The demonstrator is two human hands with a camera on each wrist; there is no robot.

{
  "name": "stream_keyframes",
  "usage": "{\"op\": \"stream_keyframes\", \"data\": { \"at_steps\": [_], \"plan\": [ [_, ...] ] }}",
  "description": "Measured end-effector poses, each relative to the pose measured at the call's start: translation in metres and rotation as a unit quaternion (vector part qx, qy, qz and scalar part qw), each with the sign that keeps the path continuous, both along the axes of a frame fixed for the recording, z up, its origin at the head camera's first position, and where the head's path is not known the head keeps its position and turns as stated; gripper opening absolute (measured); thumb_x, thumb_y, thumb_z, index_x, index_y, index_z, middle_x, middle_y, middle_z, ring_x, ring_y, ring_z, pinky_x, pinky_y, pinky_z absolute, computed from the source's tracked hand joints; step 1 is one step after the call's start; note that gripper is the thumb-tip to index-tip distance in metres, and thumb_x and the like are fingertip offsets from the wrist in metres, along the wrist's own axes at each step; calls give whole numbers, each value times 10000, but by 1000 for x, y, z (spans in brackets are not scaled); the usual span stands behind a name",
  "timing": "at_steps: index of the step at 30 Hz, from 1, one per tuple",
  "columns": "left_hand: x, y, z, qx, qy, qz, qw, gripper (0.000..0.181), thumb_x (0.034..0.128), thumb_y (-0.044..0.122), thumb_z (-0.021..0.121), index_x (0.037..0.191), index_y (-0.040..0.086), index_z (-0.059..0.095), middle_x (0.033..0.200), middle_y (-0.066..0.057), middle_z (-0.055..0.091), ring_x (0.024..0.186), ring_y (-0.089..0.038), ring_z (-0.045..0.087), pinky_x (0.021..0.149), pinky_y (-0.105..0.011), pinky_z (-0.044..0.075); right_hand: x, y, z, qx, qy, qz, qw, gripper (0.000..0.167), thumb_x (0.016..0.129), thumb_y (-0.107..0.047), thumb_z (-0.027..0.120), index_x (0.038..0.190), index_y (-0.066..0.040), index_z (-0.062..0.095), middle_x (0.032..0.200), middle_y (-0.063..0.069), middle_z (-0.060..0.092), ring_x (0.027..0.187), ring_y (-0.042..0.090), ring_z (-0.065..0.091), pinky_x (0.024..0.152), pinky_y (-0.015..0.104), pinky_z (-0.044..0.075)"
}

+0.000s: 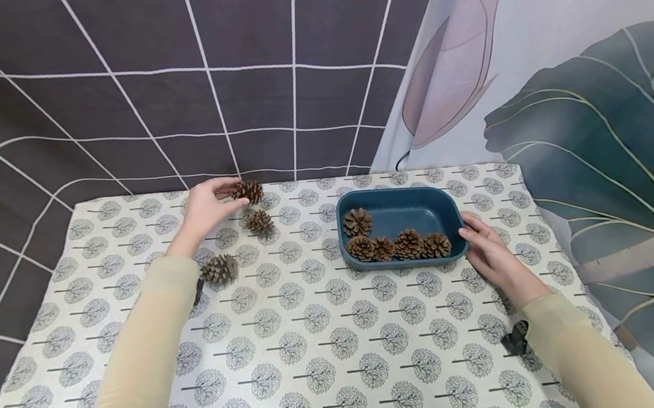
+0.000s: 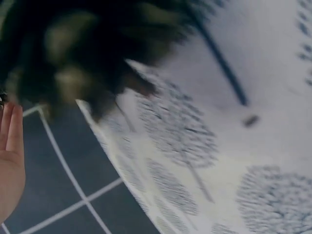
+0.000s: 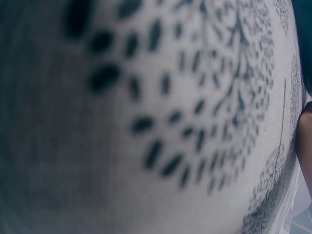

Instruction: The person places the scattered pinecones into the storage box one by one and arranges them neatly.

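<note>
At the table's back edge my left hand [image 1: 207, 206] holds a brown pine cone [image 1: 249, 191] between thumb and fingers. A second pine cone [image 1: 260, 223] lies just in front of it, and a third pine cone [image 1: 219, 269] sits beside my left wrist. That nearer cone probably makes the large dark blur [image 2: 83, 53] in the left wrist view. My right hand [image 1: 490, 253] grips the right end of a blue rectangular bin [image 1: 343, 229], thumb at the rim. Several pine cones [image 1: 409, 244] lie inside, along its front and left sides. The right wrist view shows mostly blurred cloth.
A cream cloth [image 1: 317, 338] printed with grey trees covers the table. Behind it hangs a dark curtain [image 1: 256, 98] with white grid lines. A pale leaf-patterned curtain [image 1: 595, 136] hangs at the right. A small black object [image 1: 516, 338] is by the right wrist.
</note>
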State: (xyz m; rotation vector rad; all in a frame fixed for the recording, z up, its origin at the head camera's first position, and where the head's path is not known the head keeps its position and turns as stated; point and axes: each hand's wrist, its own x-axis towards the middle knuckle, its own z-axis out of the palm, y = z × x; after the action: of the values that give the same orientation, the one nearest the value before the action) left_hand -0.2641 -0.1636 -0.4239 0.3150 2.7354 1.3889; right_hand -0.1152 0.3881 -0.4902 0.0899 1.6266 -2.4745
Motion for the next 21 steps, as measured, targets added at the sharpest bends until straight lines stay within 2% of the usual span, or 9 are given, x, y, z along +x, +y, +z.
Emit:
{"op": "stream_keyframes", "data": {
  "at_steps": [10, 21],
  "plan": [
    [3, 34, 16, 398, 193, -215, 9988, 552, 900, 170, 867, 1398, 35, 670, 1423, -233, 671, 1289, -408, 680, 1130, -510, 557, -1, 1, -2, 65, 141, 86, 9998, 385, 1108, 10, 458, 1378, -220, 607, 1404, -95, 594, 1268, 32, 607, 1095, 140, 517],
    [9, 79, 26, 576, 299, -659, 9957, 542, 884, 125, 869, 1385, 44, 681, 1411, -201, 683, 1269, -374, 693, 1152, -464, 552, -1, 1, -2, 138, 205, 102, 9996, 385, 1113, -1, 459, 1401, -218, 595, 1420, -103, 585, 1284, 27, 599, 1097, 142, 517]
  ]
}}
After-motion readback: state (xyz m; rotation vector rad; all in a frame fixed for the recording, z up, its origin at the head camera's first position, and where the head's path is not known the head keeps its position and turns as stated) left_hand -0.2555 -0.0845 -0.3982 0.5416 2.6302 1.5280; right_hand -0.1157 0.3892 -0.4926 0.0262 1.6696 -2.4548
